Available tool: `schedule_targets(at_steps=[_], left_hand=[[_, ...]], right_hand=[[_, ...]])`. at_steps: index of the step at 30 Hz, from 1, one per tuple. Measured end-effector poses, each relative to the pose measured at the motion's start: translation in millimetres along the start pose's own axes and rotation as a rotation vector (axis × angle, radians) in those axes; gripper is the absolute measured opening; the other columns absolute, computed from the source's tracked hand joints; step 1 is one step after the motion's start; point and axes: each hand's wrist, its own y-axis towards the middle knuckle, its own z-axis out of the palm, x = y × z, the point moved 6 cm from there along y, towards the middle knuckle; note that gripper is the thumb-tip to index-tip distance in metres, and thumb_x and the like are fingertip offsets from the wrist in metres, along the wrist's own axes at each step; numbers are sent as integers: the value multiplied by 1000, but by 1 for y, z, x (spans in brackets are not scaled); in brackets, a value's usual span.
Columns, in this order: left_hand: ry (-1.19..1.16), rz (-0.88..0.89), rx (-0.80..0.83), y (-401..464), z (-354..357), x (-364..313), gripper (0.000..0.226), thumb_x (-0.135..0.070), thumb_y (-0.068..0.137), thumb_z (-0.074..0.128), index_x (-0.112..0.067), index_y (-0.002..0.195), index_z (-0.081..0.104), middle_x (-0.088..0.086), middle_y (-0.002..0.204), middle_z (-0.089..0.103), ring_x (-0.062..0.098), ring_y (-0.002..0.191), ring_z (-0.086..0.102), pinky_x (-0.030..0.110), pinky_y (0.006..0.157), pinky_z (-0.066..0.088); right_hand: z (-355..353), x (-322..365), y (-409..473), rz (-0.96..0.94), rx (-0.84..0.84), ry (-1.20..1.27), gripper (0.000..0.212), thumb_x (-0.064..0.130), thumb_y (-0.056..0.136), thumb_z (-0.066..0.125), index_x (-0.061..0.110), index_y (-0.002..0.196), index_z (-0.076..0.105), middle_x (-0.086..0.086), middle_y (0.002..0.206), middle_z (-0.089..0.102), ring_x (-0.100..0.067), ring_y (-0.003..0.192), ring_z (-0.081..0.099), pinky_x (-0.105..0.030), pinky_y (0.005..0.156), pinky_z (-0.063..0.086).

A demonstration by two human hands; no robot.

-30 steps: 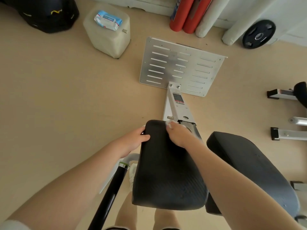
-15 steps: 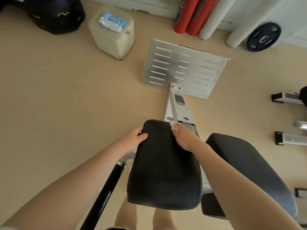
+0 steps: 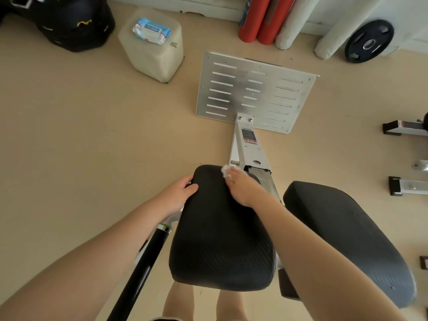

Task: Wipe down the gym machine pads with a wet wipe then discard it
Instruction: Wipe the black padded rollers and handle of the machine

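The left hand (image 3: pixel 177 195) grips the 9 o'clock edge of the near pad (image 3: pixel 222 239), fingers curled over its rim. The right hand (image 3: pixel 243 188) presses a bunched white wipe (image 3: pixel 225 170) against the pad's far edge at 12 o'clock, fingers closed on the wipe. Risk: the wipe sits at the rim, just beside the metal frame (image 3: pixel 249 147); a stroke past the edge could likely snag it on the bolt or bracket there and tear it or pull it free. Risk: the wipe covers only a small patch, so wide parts of the textured pad may go unwiped. Risk: if the left hand releases, the pad may shift under pressure. The second pad (image 3: pixel 347 237) lies at 3 o'clock, untouched by either hand. The floor (image 3: pixel 81 135) is bare, beige and level. Farther off, a slotted metal plate (image 3: pixel 254 93) lies at 12 o'clock. A wipe packet (image 3: pixel 151 31) rests on a jug (image 3: pixel 152 56) at 11 o'clock. No waste bin is visible.
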Motion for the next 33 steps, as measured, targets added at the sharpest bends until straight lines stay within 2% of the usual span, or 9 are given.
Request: schedule_targets(at_steps=[5, 9, 12, 17, 20, 23, 28, 30, 33], left_hand=[[-21, -24, 6, -1, 0, -2, 38, -17, 99, 35, -18, 137, 38, -8, 123, 49, 7, 113, 44, 19, 91, 31], [-42, -9, 13, -2, 1, -1, 37, -20, 100, 31, -21, 136, 40, -12, 120, 49, 7, 117, 44, 20, 95, 31], [-184, -47, -60, -4, -3, 5, 35, -29, 101, 24, -25, 122, 52, -11, 116, 53, 5, 109, 48, 18, 88, 38], [-416, -169, -29, -7, -8, 20, 63, -52, 96, 10, -17, 131, 49, 3, 122, 56, 13, 113, 52, 25, 92, 40], [-348, -159, -9, -3, -7, 19, 67, -53, 95, 8, -14, 136, 43, 5, 136, 50, 16, 128, 44, 29, 105, 34], [-190, -168, 45, -3, -3, 17, 69, -58, 93, 6, -17, 142, 31, -2, 149, 35, 13, 137, 31, 34, 116, 20], [-164, -152, 112, -10, 4, 20, 72, -63, 88, -2, -27, 145, 19, -7, 154, 20, 13, 142, 15, 37, 118, 9], [-189, -149, 98, -10, 5, 20, 73, -64, 87, -3, -26, 145, 21, -6, 154, 21, 13, 142, 16, 37, 118, 9], [-257, -146, 39, -9, 1, 19, 73, -62, 89, 0, -22, 142, 31, 1, 150, 32, 15, 138, 28, 36, 116, 19]], right_hand=[[-3, -35, -39, 134, 14, -42, 40, 9, 100, 22, -1, 138, 31, -16, 147, 25, -30, 137, 21, -33, 114, 16], [1, 5, -23, 5, -52, -95, 42, 17, 99, 23, 2, 135, 38, -16, 143, 32, -29, 135, 23, -42, 115, 17], [10, 62, -13, -147, -76, -86, 45, 22, 98, 25, 3, 138, 34, -17, 148, 27, -29, 140, 16, -44, 116, 13], [15, 106, -13, -272, -49, -148, 46, 23, 98, 29, 7, 141, 31, -17, 154, 14, -30, 144, 5, -44, 117, 10], [16, 79, -14, -175, -31, 12, 50, 29, 100, 26, 8, 145, 23, -13, 156, 8, -25, 144, 4, -39, 118, 7], [13, 26, -21, 5, -42, 83, 52, 30, 100, 21, 6, 146, 17, -12, 155, 11, -25, 143, 6, -39, 118, 8], [4, -17, -50, 134, 88, -116, 43, 18, 101, 24, 7, 142, 26, -18, 153, 9, -35, 142, 0, -42, 117, 6], [-1, 11, -42, 79, 44, -221, 44, 16, 99, 23, 6, 142, 26, -20, 152, 13, -38, 140, 8, -47, 116, 10], [2, 86, -26, -145, -28, -240, 43, 15, 97, 25, 0, 135, 38, -21, 144, 32, -36, 135, 24, -47, 112, 20]])
